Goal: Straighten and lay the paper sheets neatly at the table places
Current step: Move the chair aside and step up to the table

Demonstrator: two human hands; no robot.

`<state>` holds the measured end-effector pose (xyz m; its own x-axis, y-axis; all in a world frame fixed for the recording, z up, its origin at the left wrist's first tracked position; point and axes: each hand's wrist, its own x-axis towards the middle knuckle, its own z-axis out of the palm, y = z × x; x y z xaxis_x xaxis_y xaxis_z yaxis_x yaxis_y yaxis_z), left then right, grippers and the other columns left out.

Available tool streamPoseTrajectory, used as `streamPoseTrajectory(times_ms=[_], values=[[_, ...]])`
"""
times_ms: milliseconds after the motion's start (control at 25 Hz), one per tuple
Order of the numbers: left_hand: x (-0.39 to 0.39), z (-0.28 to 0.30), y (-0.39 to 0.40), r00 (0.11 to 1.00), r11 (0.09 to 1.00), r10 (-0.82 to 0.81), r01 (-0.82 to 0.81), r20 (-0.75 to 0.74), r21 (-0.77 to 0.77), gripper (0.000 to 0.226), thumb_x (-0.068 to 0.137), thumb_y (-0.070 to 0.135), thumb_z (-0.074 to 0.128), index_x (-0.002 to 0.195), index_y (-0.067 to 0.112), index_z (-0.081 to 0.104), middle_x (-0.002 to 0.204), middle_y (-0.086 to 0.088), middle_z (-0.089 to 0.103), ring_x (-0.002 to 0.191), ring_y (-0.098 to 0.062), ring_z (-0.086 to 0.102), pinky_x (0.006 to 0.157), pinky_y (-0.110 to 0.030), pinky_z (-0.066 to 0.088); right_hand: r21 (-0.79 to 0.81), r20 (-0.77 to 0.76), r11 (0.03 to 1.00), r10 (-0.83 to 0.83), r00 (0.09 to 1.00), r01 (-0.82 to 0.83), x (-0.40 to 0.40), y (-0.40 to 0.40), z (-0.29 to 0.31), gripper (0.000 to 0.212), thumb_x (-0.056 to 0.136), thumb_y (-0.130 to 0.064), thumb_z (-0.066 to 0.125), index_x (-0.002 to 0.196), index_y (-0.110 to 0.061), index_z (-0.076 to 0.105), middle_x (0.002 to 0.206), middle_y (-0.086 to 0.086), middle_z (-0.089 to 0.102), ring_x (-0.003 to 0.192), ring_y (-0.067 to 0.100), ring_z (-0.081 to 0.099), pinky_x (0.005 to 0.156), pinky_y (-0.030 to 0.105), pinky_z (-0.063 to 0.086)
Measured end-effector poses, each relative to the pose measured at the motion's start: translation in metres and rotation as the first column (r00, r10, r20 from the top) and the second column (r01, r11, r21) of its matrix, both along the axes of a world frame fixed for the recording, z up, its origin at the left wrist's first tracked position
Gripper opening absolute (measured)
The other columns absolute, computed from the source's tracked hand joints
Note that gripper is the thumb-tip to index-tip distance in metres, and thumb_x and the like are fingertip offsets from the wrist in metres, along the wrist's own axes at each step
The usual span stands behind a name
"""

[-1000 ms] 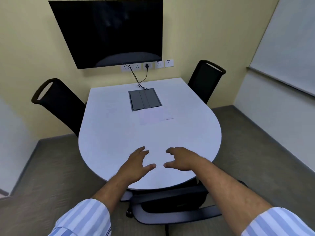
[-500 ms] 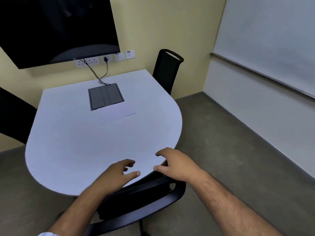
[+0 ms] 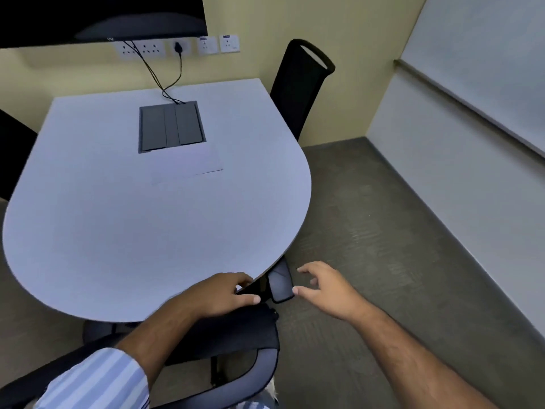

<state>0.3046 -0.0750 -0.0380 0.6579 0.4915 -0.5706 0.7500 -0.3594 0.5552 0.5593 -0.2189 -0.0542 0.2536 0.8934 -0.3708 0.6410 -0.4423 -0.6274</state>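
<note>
A white paper sheet (image 3: 188,165) lies flat near the middle of the white table (image 3: 118,231), just in front of the grey cable box (image 3: 171,126). It is hard to tell from the tabletop. My left hand (image 3: 219,295) hovers over the table's near right edge, fingers apart, holding nothing. My right hand (image 3: 326,286) is off the table over the floor, fingers spread and empty. Between my hands shows the armrest (image 3: 280,283) of the black chair (image 3: 233,340) tucked under the table.
A black chair (image 3: 300,84) stands at the far right side of the table, another (image 3: 14,160) at the left edge. Cables run from wall sockets (image 3: 177,47) to the cable box. A dark screen (image 3: 100,16) hangs above. Grey carpet (image 3: 383,231) lies to the right.
My view has swung right and closer to the table's right edge. Both hands have moved right; my right hand has left the tabletop and now hangs over the floor beside the chair's armrest.
</note>
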Motion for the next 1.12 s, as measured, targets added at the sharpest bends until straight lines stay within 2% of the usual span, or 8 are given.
streamPoseTrajectory(times_ms=[200,440,560,680,800,920,1040,1120], values=[[0.039,-0.030,0.010,0.983,0.989,-0.057,0.032,-0.174,-0.142,0.074,0.090,0.064,0.064,0.152,0.027,0.049,0.150,0.006,0.057,0.133,-0.012,0.055,0.113,-0.031,0.042,-0.235,-0.135,0.972,-0.034,0.990,0.002,0.066,-0.004,-0.048,0.055,0.090,-0.042,0.079,0.137,-0.018,0.066,0.137,-0.004,0.067,0.126,0.010,0.061,0.105,0.023,0.046],[0.090,-0.049,-0.006,0.973,0.978,0.082,-0.120,-0.215,-0.173,0.079,0.088,0.063,0.065,0.154,0.025,0.045,0.150,0.006,0.056,0.135,-0.013,0.054,0.116,-0.032,0.040,-0.247,-0.205,0.963,0.058,0.977,-0.109,0.146,-0.010,-0.086,0.049,0.090,-0.033,0.081,0.134,-0.022,0.063,0.117,-0.003,0.072,0.113,0.008,0.068,0.103,0.023,0.049],[0.130,-0.040,-0.022,0.938,0.931,0.324,-0.339,-0.122,-0.133,0.071,0.089,0.063,0.066,0.149,0.029,0.050,0.140,0.009,0.061,0.125,-0.008,0.058,0.111,-0.029,0.044,-0.131,-0.256,0.984,0.081,0.963,-0.117,0.197,-0.003,-0.081,0.046,0.089,-0.022,0.083,0.130,-0.026,0.063,0.105,-0.001,0.073,0.083,0.000,0.068,0.082,0.015,0.052],[0.166,-0.040,-0.047,0.803,0.794,0.596,-0.587,0.010,-0.160,0.048,0.092,0.053,0.069,0.134,0.030,0.062,0.119,0.014,0.070,0.109,-0.001,0.065,0.095,-0.019,0.048,-0.050,-0.310,0.990,0.107,0.945,-0.129,0.244,-0.004,-0.077,0.041,0.088,-0.012,0.082,0.125,-0.020,0.068,0.098,0.005,0.074,0.066,-0.001,0.063,0.071,0.016,0.051],[0.201,-0.055,-0.075,0.505,0.513,0.858,-0.828,0.096,-0.225,0.028,0.096,0.036,0.072,0.120,0.022,0.069,0.109,-0.007,0.077,0.101,-0.017,0.075,0.076,-0.018,0.053,-0.040,-0.343,0.987,0.134,0.930,-0.157,0.288,0.006,-0.069,0.034,0.090,-0.009,0.080,0.121,-0.020,0.068,0.097,0.008,0.074,0.071,0.005,0.064,0.074,0.019,0.051],[0.218,-0.076,-0.096,0.335,0.350,0.937,-0.912,0.102,-0.216,0.021,0.097,0.023,0.072,0.114,0.012,0.069,0.100,-0.020,0.074,0.083,-0.020,0.074,0.055,-0.010,0.047,-0.061,-0.336,0.979,0.162,0.928,-0.193,0.315,0.025,-0.068,0.030,0.092,-0.014,0.079,0.119,-0.021,0.068,0.097,0.009,0.076,0.084,0.018,0.072,0.080,0.023,0.052],[0.222,-0.098,-0.105,0.216,0.237,0.970,-0.946,0.115,-0.221,0.017,0.096,0.014,0.073,0.110,0.004,0.071,0.084,-0.013,0.067,0.076,-0.022,0.071,0.050,-0.008,0.046,-0.087,-0.317,0.971,0.184,0.930,-0.222,0.332,0.048,-0.082,0.029,0.091,-0.015,0.080,0.118,-0.016,0.069,0.096,0.012,0.076,0.086,0.018,0.072,0.083,0.023,0.052],[0.225,-0.114,-0.105,0.144,0.165,0.982,-0.968,0.122,-0.188,0.012,0.095,0.008,0.073,0.104,0.002,0.072,0.077,-0.010,0.068,0.075,-0.027,0.071,0.049,-0.010,0.045,-0.132,-0.320,0.966,0.172,0.932,-0.223,0.340,0.065,-0.092,0.035,0.092,-0.014,0.079,0.125,-0.015,0.065,0.099,0.014,0.076,0.096,0.024,0.073,0.094,0.033,0.053]])
